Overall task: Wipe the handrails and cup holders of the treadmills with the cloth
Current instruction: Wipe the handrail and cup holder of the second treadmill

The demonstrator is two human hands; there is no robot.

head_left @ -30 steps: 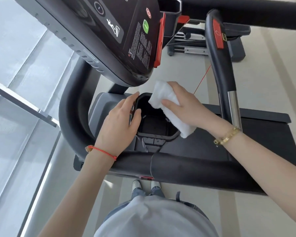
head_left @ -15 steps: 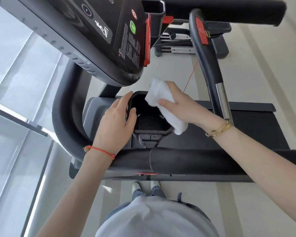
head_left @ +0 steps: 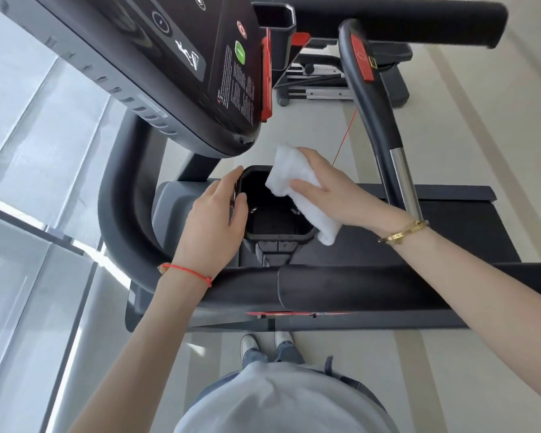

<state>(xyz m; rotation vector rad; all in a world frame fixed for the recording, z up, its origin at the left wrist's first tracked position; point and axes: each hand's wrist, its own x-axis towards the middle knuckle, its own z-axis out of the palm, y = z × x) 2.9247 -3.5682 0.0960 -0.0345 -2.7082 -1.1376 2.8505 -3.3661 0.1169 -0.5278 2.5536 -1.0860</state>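
Observation:
A black cup holder (head_left: 278, 237) sits below the treadmill console, its square well open to view. My left hand (head_left: 214, 223) grips its left rim, thumb inside the well and fingers round the outer wall. My right hand (head_left: 328, 189) holds a folded white cloth (head_left: 289, 175) against the right rim, thumb on top of the cloth; the cloth's lower end hangs past the rim. A thick black handrail (head_left: 356, 290) runs across in front of me, under both forearms. A second curved grip (head_left: 378, 120) with a chrome section rises on the right.
The black console (head_left: 181, 67) with a green button overhangs the cup holder from the upper left. The treadmill belt (head_left: 469, 232) lies to the right. A glass wall is on the left; another machine stands on the pale floor further back.
My right hand with the cloth has slid slightly along the right rim of the cup holder. The left hand keeps its grip on the left rim.

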